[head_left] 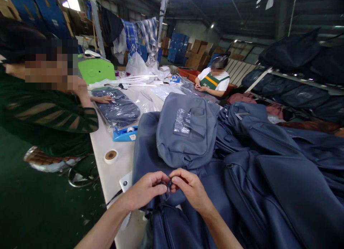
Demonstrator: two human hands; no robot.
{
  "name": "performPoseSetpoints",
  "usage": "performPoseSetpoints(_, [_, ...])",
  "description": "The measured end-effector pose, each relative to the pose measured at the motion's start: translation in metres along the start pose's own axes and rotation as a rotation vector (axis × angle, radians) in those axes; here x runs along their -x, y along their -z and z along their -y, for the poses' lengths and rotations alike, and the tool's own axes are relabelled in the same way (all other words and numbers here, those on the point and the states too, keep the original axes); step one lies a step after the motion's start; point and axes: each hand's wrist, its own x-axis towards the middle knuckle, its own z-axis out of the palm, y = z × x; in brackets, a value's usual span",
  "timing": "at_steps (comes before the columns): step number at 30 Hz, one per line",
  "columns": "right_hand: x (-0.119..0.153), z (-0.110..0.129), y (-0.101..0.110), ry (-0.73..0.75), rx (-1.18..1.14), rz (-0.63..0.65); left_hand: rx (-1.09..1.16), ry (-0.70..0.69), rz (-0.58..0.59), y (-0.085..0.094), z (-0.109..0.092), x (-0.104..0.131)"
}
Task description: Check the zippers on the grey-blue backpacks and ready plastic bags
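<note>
My left hand point(146, 189) and my right hand point(189, 187) meet at the near side of the bag pile, fingertips pinched on a small dark piece point(169, 185) between them. What that piece is cannot be made out. Just beyond my hands a grey-blue bag point(172, 145) lies flat, with a strap handle point(198, 121) and a clear plastic piece point(182, 122) on its upper face. More dark blue bags point(290, 181) are heaped to the right and underneath.
A tape roll point(110, 156), a blue tape dispenser point(125, 134) and a plastic-wrapped bag point(118, 107) are on the white table point(103, 170). One person point(48, 112) is close at the left; another point(212, 80) works at the far side. Loaded racks point(268, 75) stand right.
</note>
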Motion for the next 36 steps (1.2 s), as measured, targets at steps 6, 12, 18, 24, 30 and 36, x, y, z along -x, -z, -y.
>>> performPoseSetpoints(6, [0.0, -0.002, -0.008, 0.073, 0.079, 0.035, -0.125, 0.029, -0.072, -0.007, 0.016, 0.003])
performPoseSetpoints(12, [0.001, -0.007, -0.015, -0.028, -0.049, 0.007, -0.217, 0.007, -0.126, -0.016, 0.025, 0.009])
performPoseSetpoints(18, [0.005, -0.013, -0.02, -0.097, -0.08, 0.004, -0.349, 0.036, -0.115, -0.019, 0.027, 0.017])
performPoseSetpoints(24, [0.028, -0.014, -0.015, -0.147, 0.197, 0.02, -0.672, 0.084, -0.157, -0.026, 0.022, 0.024])
performPoseSetpoints(30, [0.04, -0.015, -0.015, -0.201, 0.168, 0.02, -0.881, 0.036, -0.063, -0.035, 0.02, 0.023])
performPoseSetpoints(36, [0.064, -0.014, -0.01, -0.449, 0.256, 0.18, -1.047, 0.042, -0.091, -0.036, 0.028, 0.021])
